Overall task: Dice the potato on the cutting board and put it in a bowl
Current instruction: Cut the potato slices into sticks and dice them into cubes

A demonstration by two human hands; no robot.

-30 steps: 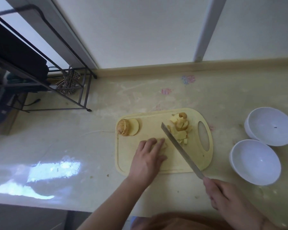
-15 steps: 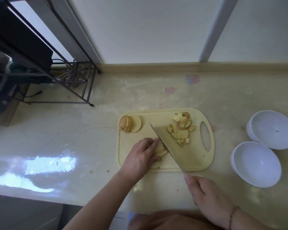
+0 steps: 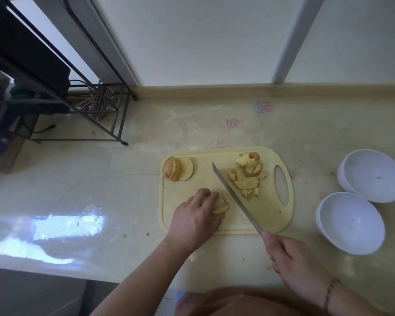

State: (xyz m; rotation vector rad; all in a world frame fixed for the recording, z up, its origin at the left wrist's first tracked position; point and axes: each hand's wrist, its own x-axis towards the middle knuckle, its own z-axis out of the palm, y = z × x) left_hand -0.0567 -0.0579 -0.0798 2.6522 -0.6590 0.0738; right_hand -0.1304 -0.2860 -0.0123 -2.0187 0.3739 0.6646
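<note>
A pale yellow cutting board [image 3: 269, 215] lies on the counter. My left hand [image 3: 195, 218] holds down a stack of potato slices [image 3: 220, 204] near the board's front left, fingers curled over them. My right hand [image 3: 290, 254] grips the handle of a long knife [image 3: 235, 197], whose blade runs diagonally across the board just right of the slices. A heap of diced potato [image 3: 248, 176] lies at the board's back right. A potato end with slices [image 3: 177, 171] sits at the back left corner. Two white bowls [image 3: 349, 221] [image 3: 372, 174] stand empty to the right.
A black metal rack [image 3: 55, 87] stands on the counter at the back left, with a checked cloth [image 3: 98, 103] under it. The wall and a raised ledge [image 3: 237, 90] close off the back. The counter's front edge runs near my body.
The knife blade, laid flat and broad half a second ago, now stands on edge just right of the slices. My left hand has shifted slightly on the slices.
</note>
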